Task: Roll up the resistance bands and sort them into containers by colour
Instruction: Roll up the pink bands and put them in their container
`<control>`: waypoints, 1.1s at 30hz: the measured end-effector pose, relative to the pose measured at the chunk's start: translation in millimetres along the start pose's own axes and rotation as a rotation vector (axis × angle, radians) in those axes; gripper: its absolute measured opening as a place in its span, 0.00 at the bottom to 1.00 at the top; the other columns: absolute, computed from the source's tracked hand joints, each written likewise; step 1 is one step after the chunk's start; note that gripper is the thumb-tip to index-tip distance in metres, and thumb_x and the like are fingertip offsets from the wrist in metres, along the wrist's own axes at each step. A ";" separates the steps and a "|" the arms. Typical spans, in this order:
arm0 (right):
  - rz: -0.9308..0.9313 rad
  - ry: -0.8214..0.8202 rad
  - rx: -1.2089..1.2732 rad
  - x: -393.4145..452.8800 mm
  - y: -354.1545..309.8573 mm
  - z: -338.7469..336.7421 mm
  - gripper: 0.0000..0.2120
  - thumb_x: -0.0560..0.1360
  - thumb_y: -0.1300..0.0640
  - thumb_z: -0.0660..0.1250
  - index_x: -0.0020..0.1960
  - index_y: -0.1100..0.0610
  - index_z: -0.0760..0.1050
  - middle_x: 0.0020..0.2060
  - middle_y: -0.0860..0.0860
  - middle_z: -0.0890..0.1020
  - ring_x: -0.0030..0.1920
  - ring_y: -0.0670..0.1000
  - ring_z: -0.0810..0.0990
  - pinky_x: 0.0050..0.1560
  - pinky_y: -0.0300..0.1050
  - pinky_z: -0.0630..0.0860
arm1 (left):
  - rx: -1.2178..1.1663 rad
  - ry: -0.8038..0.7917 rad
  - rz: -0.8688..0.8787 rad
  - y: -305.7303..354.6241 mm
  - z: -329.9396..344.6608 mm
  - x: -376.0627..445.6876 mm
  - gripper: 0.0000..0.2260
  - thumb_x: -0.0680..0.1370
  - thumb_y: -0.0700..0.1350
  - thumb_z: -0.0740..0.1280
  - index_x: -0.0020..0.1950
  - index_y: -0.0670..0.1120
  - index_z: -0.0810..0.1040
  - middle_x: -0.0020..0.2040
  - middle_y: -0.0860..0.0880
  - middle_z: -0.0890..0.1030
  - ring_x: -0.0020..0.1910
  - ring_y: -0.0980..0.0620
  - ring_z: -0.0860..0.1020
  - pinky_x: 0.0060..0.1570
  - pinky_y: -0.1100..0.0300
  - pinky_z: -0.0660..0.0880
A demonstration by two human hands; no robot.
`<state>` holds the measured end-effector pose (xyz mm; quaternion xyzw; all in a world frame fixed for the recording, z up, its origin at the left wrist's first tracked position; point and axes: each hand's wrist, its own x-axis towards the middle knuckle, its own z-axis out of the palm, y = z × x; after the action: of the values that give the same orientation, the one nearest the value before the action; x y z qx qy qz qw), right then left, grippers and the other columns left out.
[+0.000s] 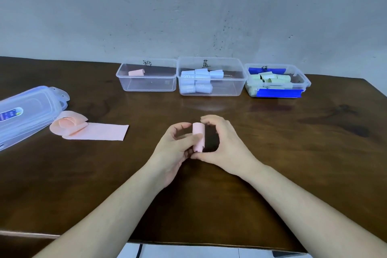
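Left hand [178, 144] and right hand [222, 142] both pinch a rolled pink band [198, 136] upright above the table [272, 153], fingers curled. Loose pink bands [88, 129] at 9 o'clock. Three tubs at 12: pink tub [146, 81], blue [211, 88], green [276, 81].

Dark wooden table [272, 153], speckled grey wall [188, 6], stacked clear lids [27, 115]

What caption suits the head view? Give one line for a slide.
Both hands hold a rolled pink band before three sorting tubs.
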<state>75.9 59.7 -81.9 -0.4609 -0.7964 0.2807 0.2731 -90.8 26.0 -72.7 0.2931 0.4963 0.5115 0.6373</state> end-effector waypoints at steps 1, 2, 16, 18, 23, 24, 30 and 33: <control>0.008 -0.069 0.003 4.9 -2.8 -0.8 0.42 0.65 0.46 0.81 0.73 0.41 0.63 0.69 0.37 0.69 0.69 0.38 0.65 0.67 0.37 0.65 | 0.032 -0.027 -0.002 2.0 -3.9 1.0 0.18 0.75 0.39 0.74 0.63 0.49 0.76 0.50 0.46 0.85 0.46 0.50 0.83 0.49 0.55 0.79; 0.011 -0.119 0.001 9.0 -5.8 -1.1 0.45 0.66 0.46 0.81 0.76 0.41 0.60 0.70 0.36 0.68 0.70 0.37 0.64 0.68 0.36 0.64 | 0.053 -0.041 0.003 3.6 -6.7 2.1 0.18 0.75 0.39 0.74 0.63 0.49 0.76 0.51 0.45 0.85 0.47 0.50 0.83 0.50 0.55 0.79; -0.112 -0.025 -0.195 77.3 -40.0 29.2 0.29 0.70 0.49 0.72 0.70 0.45 0.70 0.61 0.40 0.77 0.58 0.42 0.71 0.63 0.48 0.72 | -0.075 -0.153 -0.035 40.8 -56.5 29.4 0.14 0.79 0.38 0.68 0.65 0.42 0.77 0.58 0.40 0.83 0.55 0.46 0.82 0.59 0.50 0.78; -0.110 -0.025 -0.180 90.1 -43.7 34.1 0.29 0.70 0.49 0.73 0.70 0.45 0.70 0.62 0.41 0.76 0.59 0.42 0.71 0.62 0.45 0.72 | -0.081 -0.146 -0.027 49.8 -63.6 36.0 0.13 0.79 0.37 0.67 0.64 0.42 0.79 0.58 0.40 0.83 0.55 0.46 0.82 0.60 0.51 0.78; -0.067 -0.066 -0.063 127.9 -57.8 41.1 0.33 0.70 0.48 0.78 0.71 0.44 0.69 0.62 0.41 0.75 0.60 0.40 0.71 0.61 0.34 0.68 | -0.044 -0.089 0.026 78.1 -87.2 57.6 0.12 0.79 0.36 0.67 0.62 0.40 0.80 0.54 0.43 0.85 0.50 0.50 0.83 0.53 0.57 0.80; -0.064 -0.070 -0.023 134.8 -59.8 41.5 0.33 0.70 0.48 0.78 0.71 0.45 0.70 0.61 0.41 0.76 0.59 0.39 0.73 0.59 0.31 0.69 | -0.022 -0.075 0.052 84.2 -92.8 62.3 0.12 0.79 0.35 0.67 0.62 0.40 0.80 0.54 0.43 0.85 0.49 0.51 0.83 0.53 0.58 0.80; 0.071 -0.117 0.311 178.0 -66.6 38.1 0.10 0.75 0.57 0.75 0.55 0.47 0.81 0.46 0.47 0.84 0.43 0.41 0.79 0.47 0.33 0.76 | 0.202 -0.023 0.186 122.1 -133.2 91.2 0.16 0.76 0.34 0.71 0.62 0.44 0.79 0.53 0.46 0.83 0.51 0.50 0.82 0.59 0.56 0.78; 0.118 -0.170 0.320 201.5 -69.6 35.3 0.08 0.73 0.56 0.77 0.50 0.47 0.82 0.46 0.50 0.86 0.45 0.44 0.81 0.58 0.50 0.78 | 0.336 -0.039 0.218 139.1 -146.1 103.2 0.15 0.75 0.34 0.72 0.60 0.44 0.80 0.53 0.47 0.83 0.52 0.50 0.82 0.57 0.58 0.78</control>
<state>-74.9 202.6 -22.3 -0.4321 -0.7334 0.4571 0.2579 -278.9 146.2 -33.5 0.4573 0.5276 0.4816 0.5297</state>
